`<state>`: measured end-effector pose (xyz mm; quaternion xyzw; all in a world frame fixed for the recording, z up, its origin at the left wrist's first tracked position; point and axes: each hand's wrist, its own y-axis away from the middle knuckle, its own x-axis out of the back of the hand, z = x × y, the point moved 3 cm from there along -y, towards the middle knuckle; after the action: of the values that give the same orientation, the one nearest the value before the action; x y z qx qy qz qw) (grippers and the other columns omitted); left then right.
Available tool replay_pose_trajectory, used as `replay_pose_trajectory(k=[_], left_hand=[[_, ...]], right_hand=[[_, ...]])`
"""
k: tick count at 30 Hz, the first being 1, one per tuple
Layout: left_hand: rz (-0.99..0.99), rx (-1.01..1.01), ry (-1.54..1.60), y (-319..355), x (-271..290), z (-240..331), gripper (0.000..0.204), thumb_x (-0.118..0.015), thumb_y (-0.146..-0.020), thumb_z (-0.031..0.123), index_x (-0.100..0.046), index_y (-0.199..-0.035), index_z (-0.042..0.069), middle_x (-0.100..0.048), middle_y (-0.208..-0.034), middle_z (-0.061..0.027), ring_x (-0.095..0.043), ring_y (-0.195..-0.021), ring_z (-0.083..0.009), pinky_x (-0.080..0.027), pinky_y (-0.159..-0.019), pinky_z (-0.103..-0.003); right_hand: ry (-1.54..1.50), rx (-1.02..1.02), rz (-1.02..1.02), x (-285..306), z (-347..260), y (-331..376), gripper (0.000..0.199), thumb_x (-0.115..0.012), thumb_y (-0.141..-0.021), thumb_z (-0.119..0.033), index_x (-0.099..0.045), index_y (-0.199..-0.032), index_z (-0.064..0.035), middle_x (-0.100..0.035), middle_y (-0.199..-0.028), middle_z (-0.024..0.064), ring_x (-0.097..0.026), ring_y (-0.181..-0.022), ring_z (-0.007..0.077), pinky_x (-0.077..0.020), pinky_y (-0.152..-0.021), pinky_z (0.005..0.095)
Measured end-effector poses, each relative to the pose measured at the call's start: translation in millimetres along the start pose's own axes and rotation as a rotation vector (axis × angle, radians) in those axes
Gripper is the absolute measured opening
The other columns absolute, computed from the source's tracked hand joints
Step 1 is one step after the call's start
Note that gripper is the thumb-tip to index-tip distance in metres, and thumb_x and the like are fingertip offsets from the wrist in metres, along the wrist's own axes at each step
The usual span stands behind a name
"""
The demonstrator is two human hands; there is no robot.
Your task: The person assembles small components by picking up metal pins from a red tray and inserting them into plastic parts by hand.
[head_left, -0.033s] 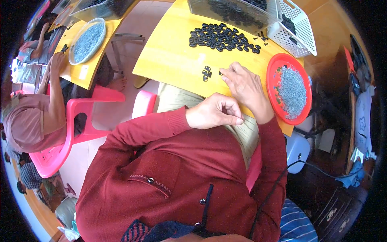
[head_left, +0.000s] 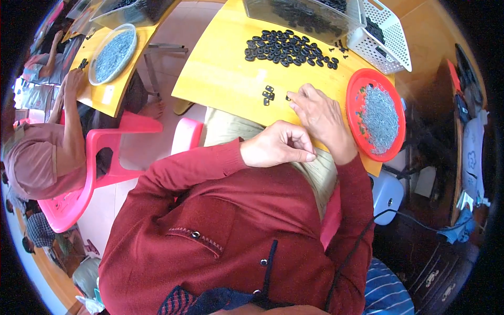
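My right hand [head_left: 321,113] is over the yellow table's front edge, with bent fingers closed at the tips on a small black piece [head_left: 288,98]. To its left lies a little cluster of black pieces with holes [head_left: 268,95]. In front of my body, my left hand [head_left: 278,145] is curled, thumb and fingers drawn together. Whatever it might hold is hidden. Farther back on the table spreads a pile of black oval pieces [head_left: 289,48]. A red plate [head_left: 353,123] heaped with small silvery metal parts [head_left: 380,118] stands right of my right hand.
At the back of the table are a clear bin [head_left: 310,23] of black parts and a white perforated basket [head_left: 391,52]. To the left, a person sits on a pink chair [head_left: 94,163] at another yellow table, beside a clear bowl [head_left: 94,68] of metal parts. A dark cable [head_left: 404,214] hangs at the right.
My right hand has drawn very slightly toward me, the black piece moving with its fingertips. The left hand is almost unchanged.
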<state>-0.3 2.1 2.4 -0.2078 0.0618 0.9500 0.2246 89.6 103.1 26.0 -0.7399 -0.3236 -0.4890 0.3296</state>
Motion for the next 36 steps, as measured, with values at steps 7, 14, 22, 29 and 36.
replay_pose_trajectory(k=[7, 14, 22, 29, 36], left_hand=[[0.159, -0.038, 0.022, 9, 8, 9, 0.004, -0.065, -0.085, 0.005, -0.064, -0.086, 0.001, -0.065, -0.078, -0.0025, -0.058, -0.072, -0.0065, -0.048, -0.067, -0.021], [0.297, -0.02, -0.018, 11, 20, 10, 0.007, -0.065, -0.085, 0.005, -0.063, -0.087, -0.001, -0.065, -0.079, -0.0048, -0.059, -0.07, -0.0075, -0.05, -0.065, -0.021], [0.359, -0.089, -0.045, 9, 29, 6, 0.008, -0.063, -0.087, 0.005, -0.062, -0.091, -0.002, -0.065, -0.08, -0.0046, -0.059, -0.069, -0.0086, -0.049, -0.066, -0.021], [0.314, 0.041, 0.043, 10, 28, 6, 0.014, -0.06, -0.09, 0.008, -0.061, -0.1, -0.002, -0.066, -0.085, -0.0071, -0.062, -0.073, -0.0109, -0.052, -0.068, -0.023], [0.302, 0.141, 0.33, 8, 33, 3, 0.014, -0.057, -0.089, 0.002, -0.06, -0.102, -0.001, -0.066, -0.092, -0.0124, -0.066, -0.082, -0.0189, -0.056, -0.075, -0.03]], right_hand=[[0.041, 0.07, 0.026, 15, -22, 55, 0.032, -0.064, -0.075, -0.024, -0.062, -0.102, -0.0066, -0.055, -0.1, 0.0056, -0.053, -0.089, 0.0242, -0.0469, -0.076, 0.0379], [0.064, 0.153, 0.178, 4, -28, 76, 0.02, -0.068, -0.069, -0.014, -0.063, -0.087, -0.0058, -0.056, -0.098, 0.0065, -0.055, -0.084, 0.0237, -0.0471, -0.071, 0.036], [-0.167, 0.079, 0.397, -6, -30, 75, 0.013, -0.066, -0.074, -0.007, -0.061, -0.086, -0.0036, -0.058, -0.084, 0.0084, -0.059, -0.072, 0.0247, -0.0491, -0.063, 0.0351], [-0.339, -0.022, 0.683, 2, -36, 74, 0.018, -0.071, -0.07, 0.0, -0.064, -0.087, -0.0027, -0.061, -0.08, 0.0097, -0.063, -0.068, 0.0252, -0.0514, -0.059, 0.0335], [-0.418, -0.009, 0.694, -8, -30, 73, 0.019, -0.072, -0.073, -0.004, -0.066, -0.091, -0.001, -0.061, -0.083, 0.01, -0.063, -0.065, 0.024, -0.0519, -0.055, 0.0324]])
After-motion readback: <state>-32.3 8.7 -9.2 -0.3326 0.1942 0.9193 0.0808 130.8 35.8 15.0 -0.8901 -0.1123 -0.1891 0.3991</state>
